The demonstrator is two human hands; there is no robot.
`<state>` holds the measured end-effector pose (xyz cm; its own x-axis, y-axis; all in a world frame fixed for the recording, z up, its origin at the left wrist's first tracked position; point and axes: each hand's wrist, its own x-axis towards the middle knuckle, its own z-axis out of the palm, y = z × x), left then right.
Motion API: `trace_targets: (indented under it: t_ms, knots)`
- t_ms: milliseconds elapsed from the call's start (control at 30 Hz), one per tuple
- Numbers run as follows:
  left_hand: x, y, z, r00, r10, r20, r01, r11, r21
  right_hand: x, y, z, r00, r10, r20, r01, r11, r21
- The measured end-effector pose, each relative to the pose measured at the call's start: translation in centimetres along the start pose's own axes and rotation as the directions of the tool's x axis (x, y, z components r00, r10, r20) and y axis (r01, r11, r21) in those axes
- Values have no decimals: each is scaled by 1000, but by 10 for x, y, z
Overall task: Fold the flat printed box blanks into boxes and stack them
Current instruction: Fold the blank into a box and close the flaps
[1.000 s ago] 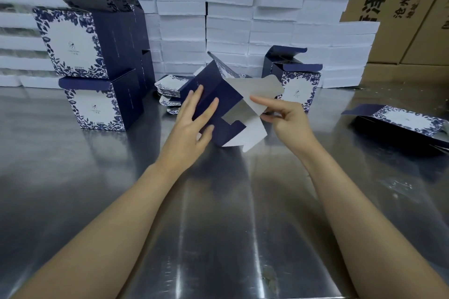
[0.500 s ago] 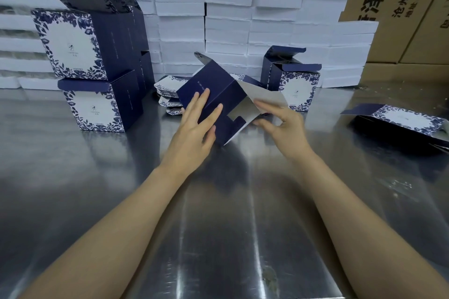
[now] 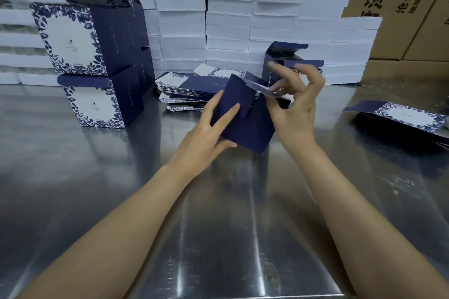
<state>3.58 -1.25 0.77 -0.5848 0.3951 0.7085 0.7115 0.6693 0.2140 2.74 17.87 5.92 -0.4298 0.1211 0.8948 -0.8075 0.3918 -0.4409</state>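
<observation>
Close behind box, flat blanks.

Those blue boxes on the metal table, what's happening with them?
A person is folding a navy box blank into shape at the steel table. The left hand steadies its side with straight fingers, while the right hand pinches an end flap. Finished boxes are stacked at the left, and flat blanks lie piled behind.
</observation>
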Motion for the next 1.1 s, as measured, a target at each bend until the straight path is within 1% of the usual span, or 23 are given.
trace_targets:
  t_ms: [133, 233, 367, 433, 533, 667, 800, 967, 1100]
  knots:
    - [-3, -5, 1, 997, -61, -43, 59, 998, -37, -1, 3, -1, 979, -134, 151, 154, 980, -125]
    - [-4, -4, 0, 993, -93, -74, 90, 995, -45, -4, 2, -2, 950, -166, 263, 208, 968, -142]
    - [-4, -2, 1, 985, -114, -132, 100, 989, -111, -1, 5, -1, 940, -147, 308, 230, 940, -253]
    - [-5, 0, 1, 980, -124, -158, 105, 986, -126, -2, 8, 0, 942, -141, 304, 233, 928, -291]
    - [-4, 5, -2, 970, -101, -222, 71, 988, -137, -2, 10, 1, 955, -156, 251, 227, 931, -286]
    - [-3, 7, -3, 956, -35, -291, 13, 997, -77, -1, 10, 2, 960, -170, 221, 233, 925, -300]
    - [-3, 5, -1, 952, -3, -306, -11, 999, -42, -3, 8, 3, 967, -155, 200, 216, 919, -331]
    - [-3, 3, 0, 954, 21, -300, -29, 999, -25, -4, 5, 5, 985, -97, 144, 146, 911, -387]
    - [-3, 2, 0, 954, 31, -298, -38, 999, -18, -4, 6, 6, 987, -76, 144, 131, 892, -432]
